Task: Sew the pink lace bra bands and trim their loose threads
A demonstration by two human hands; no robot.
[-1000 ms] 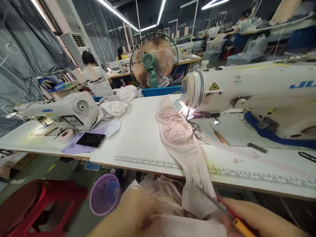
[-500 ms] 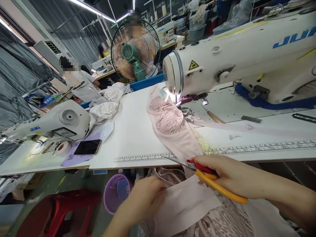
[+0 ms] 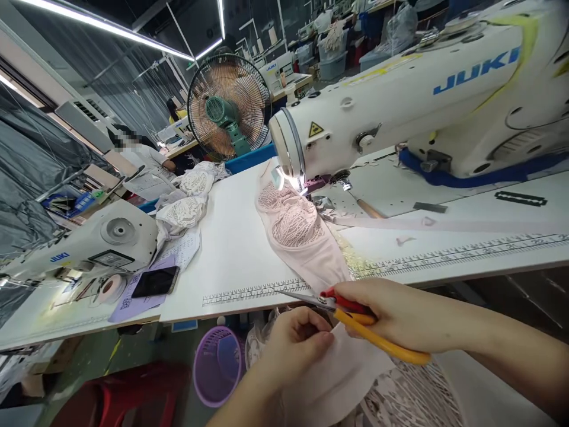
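My right hand [image 3: 395, 317] grips scissors [image 3: 355, 317] with red and yellow handles, blades pointing left just below the table edge. My left hand [image 3: 296, 344] is closed, pinching the pale pink fabric [image 3: 338, 367] beside the blades. That fabric runs up over the table edge into a pink lace bra piece [image 3: 296, 225] lying under the needle of the white sewing machine [image 3: 400, 112].
A second sewing machine [image 3: 89, 243] stands at the left with a phone [image 3: 155, 281] and tape roll beside it. White lace pieces [image 3: 186, 201] lie behind. A purple basket [image 3: 217, 365] and red stool [image 3: 128, 397] sit below. A fan [image 3: 229, 107] stands behind the table; other people work farther back.
The view has tilted down and closer to the table. Both hands have risen toward the table edge; my left hand has closed on the fabric right beside the scissors.
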